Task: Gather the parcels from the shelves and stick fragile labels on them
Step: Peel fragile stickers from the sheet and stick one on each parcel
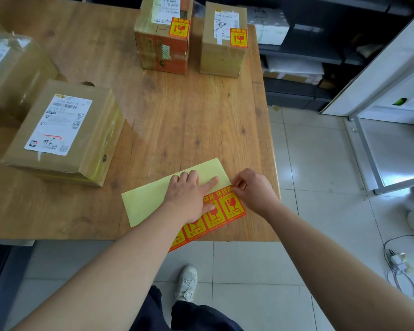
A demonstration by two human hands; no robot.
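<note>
Peeling in hand: our left grip (pixel 189 198), flat, pins the label sheet (pixel 148 201) at the bench (pixel 177 115) edge; our right grip (pixel 251 189) pinches a fragile label (pixel 232 206) by its corner, calling next for a slow lift.

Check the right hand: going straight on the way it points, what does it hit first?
Probably the left hand's index finger, pressed flat on the yellow backing sheet just ahead. The right hand, pinching a fragile label's corner, points up-left at it; relative height is unclear.
</note>
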